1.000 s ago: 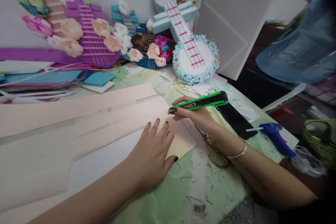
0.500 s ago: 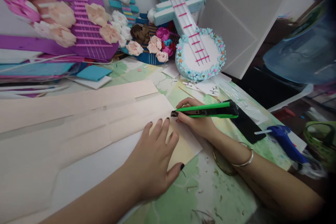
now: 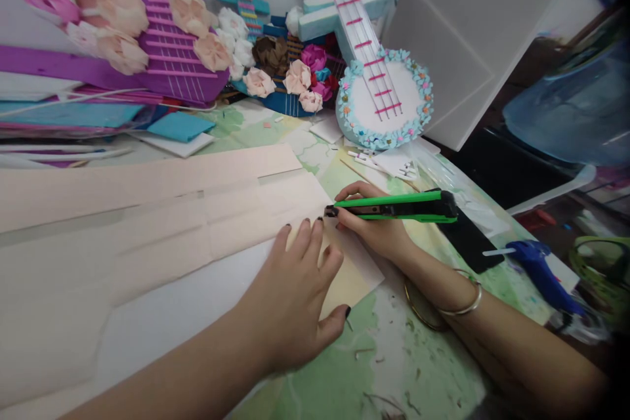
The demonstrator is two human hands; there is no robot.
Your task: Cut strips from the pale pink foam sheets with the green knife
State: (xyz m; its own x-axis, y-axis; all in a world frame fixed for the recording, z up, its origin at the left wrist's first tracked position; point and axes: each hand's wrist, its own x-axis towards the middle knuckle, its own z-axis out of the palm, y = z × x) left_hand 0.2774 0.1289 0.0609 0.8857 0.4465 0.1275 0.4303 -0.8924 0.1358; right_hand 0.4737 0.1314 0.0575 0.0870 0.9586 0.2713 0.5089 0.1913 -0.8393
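My left hand (image 3: 300,295) lies flat with its fingers spread, fingertips pressing on the edge of a pale pink paper sheet (image 3: 231,216). Under that sheet is a white sheet (image 3: 172,298). Just right of my left fingertips, my right hand (image 3: 377,223) is closed around a green and black utility knife (image 3: 398,205). The knife's front end points left at the paper's right end; whether the blade touches the paper I cannot tell. A second pink strip (image 3: 197,167) lies along the far side of the sheet.
Behind the paper stands a light blue, flower-rimmed paper guitar (image 3: 384,102), with a purple one (image 3: 172,52) to its left. A black phone-like slab (image 3: 470,246) and a blue glue gun (image 3: 544,275) lie at right. Paper scraps (image 3: 394,161) are scattered below the blue guitar.
The whole view has shifted slightly, so things sit a little further right in it. Both hands keep nearly the same place on the paper, and the knife stays in my right hand.
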